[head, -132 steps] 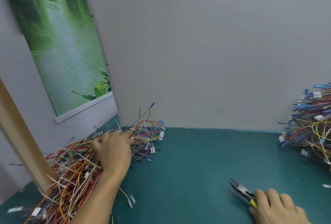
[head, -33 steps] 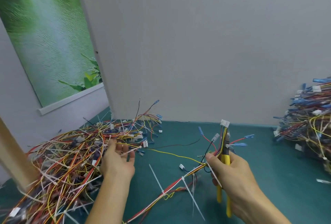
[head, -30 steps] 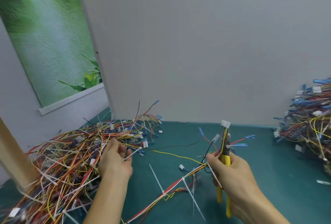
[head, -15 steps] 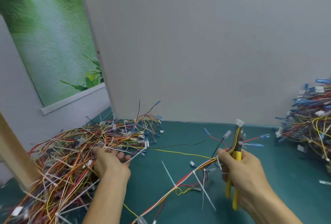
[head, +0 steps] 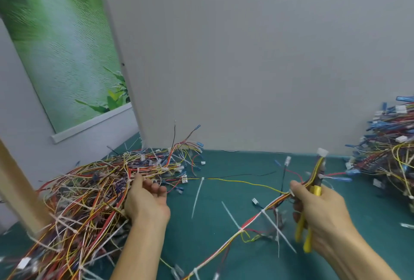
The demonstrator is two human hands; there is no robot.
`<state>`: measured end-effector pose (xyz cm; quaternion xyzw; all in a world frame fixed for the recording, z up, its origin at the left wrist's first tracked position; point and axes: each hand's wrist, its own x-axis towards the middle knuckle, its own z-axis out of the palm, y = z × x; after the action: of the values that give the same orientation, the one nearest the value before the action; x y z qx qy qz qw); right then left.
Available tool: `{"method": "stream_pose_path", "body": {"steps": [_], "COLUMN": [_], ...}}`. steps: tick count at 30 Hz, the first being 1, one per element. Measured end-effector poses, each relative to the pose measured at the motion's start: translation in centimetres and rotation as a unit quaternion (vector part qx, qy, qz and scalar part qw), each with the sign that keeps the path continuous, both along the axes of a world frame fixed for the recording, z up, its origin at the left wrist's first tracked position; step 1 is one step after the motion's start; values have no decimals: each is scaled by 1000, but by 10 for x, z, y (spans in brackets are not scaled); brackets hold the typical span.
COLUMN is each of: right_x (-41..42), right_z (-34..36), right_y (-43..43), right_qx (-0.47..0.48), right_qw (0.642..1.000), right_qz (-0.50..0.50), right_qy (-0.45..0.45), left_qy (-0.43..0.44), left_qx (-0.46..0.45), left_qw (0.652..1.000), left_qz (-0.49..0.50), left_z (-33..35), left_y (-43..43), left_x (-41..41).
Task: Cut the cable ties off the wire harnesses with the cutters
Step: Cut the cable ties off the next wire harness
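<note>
I observe the right hand (head: 322,214) closed around the yellow-handled cutters (head: 313,192), thumb pressing a wire harness (head: 246,223) against them. The harness trails from that hand down-left across the tabletop (head: 235,167) and rises above the hand to a white connector (head: 322,152). The left hand (head: 145,203) rests at the edge of the left pile (head: 85,190), fingers curled; I cannot tell whether they hold any wire. The harness is red, yellow and white, with white cable ties (head: 277,232) sticking out. A second pile (head: 389,156) sits far right. The tabletop is teal, backed by a grey partition (head: 246,55); a green poster (head: 62,44) and a wooden post (head: 15,190) stand left.
</note>
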<state>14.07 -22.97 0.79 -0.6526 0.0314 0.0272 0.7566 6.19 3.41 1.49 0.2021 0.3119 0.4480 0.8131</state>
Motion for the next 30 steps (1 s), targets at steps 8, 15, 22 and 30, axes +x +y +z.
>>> {"method": "stream_pose_path", "body": {"steps": [8, 15, 22, 30], "right_x": [3, 13, 23, 27], "right_z": [9, 23, 29, 34], "right_y": [-8, -30, -54, -60], "right_qx": [21, 50, 129, 207], "right_qw": [999, 998, 990, 973], "right_qz": [-37, -32, -57, -97], "right_qy": [-11, -5, 22, 35], "left_qy": [43, 78, 110, 212], "left_qx": [9, 107, 144, 446], "left_qw": [997, 977, 966, 730], "left_qz": [-64, -168, -182, -473], "left_z": [0, 5, 8, 19], "left_y": [-12, -33, -34, -59], "left_x": [6, 10, 8, -3]}}
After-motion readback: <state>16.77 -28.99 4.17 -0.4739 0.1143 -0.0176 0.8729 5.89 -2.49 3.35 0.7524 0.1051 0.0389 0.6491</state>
